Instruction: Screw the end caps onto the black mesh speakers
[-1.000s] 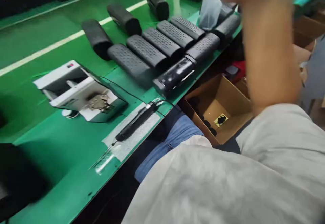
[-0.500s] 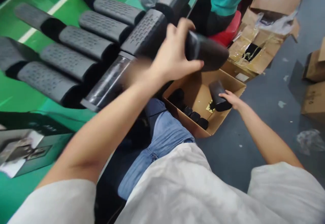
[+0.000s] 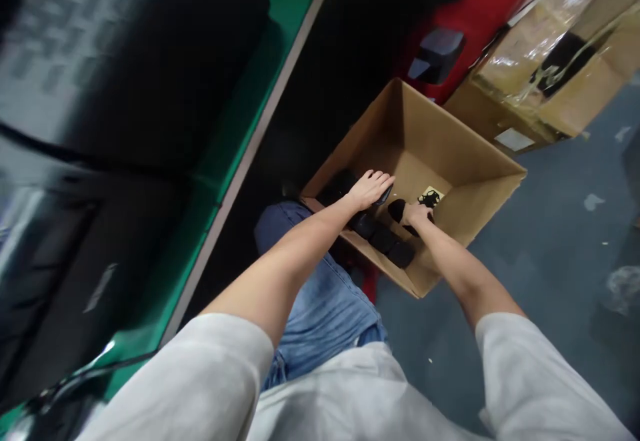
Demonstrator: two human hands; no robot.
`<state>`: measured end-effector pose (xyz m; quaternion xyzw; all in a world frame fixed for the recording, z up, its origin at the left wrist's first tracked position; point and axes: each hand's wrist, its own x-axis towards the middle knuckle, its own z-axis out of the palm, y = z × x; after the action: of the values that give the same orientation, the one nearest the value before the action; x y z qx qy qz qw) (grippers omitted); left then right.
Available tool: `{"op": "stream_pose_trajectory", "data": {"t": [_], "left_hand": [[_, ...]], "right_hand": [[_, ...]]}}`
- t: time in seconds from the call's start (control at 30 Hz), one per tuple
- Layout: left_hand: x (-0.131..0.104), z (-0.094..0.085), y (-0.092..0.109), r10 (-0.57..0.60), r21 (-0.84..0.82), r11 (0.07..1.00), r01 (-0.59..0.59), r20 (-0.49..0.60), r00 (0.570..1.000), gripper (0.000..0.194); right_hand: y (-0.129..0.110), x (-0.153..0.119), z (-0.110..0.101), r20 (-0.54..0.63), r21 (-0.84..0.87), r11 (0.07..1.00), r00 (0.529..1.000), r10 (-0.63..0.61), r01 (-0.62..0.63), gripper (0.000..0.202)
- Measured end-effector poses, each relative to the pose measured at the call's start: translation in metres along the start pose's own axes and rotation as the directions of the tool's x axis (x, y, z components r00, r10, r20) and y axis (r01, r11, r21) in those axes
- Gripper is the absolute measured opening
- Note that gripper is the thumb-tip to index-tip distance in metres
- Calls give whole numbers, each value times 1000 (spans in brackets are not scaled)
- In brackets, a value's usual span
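A cardboard box (image 3: 465, 141) stands on the floor beside my leg, with several black cylindrical parts (image 3: 383, 237) lined up along its near wall. Both my hands reach inside it. My left hand (image 3: 369, 189) is bent over a dark part at the left side, gripping it from above. Close to the middle of the box, my right hand (image 3: 417, 215) closes round another black part, mostly covered by the fingers. A small yellow label with a black print (image 3: 431, 197) lies just beyond my right hand.
A green bench with a pale edge (image 3: 250, 144) runs diagonally at the left, carrying large dark parts with slotted grey surfaces. A red stool (image 3: 470, 14) and a taped carton (image 3: 555, 104) stand behind the box. Plastic film lies on the floor at the far right.
My left hand has come down from the bench into the box with its black part. My right hand has lowered its part deeper inside. The view has swung toward the box.
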<state>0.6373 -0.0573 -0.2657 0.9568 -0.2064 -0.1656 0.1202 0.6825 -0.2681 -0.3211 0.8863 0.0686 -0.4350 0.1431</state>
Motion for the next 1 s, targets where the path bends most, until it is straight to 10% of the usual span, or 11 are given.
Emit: {"op": "stream_pose_trajectory", "data": {"t": [0.1,0.33,0.7,0.83,1.0], "left_hand": [[15,38,-8,8,-74,997,-5,31,999,60],[22,97,-26,-62,-180,981,74,71,995,60],[26,127,-27,-119,-148,980,132,97,988,60],[27,139,-28,-107,-137,983,121,104,989,60],[26,145,-32,-122,-118,984,137,126,984,62]], "right_hand": [[-14,26,21,10,-118,991,998,-63,64,52],[-40,65,58,-26,-298,930,972,-233,215,53],[-12,43,85,-233,-241,881,856,-460,408,79],[7,30,104,-309,-115,937,884,-350,331,120],[4,24,116,-344,-28,944,883,-318,329,109]]}}
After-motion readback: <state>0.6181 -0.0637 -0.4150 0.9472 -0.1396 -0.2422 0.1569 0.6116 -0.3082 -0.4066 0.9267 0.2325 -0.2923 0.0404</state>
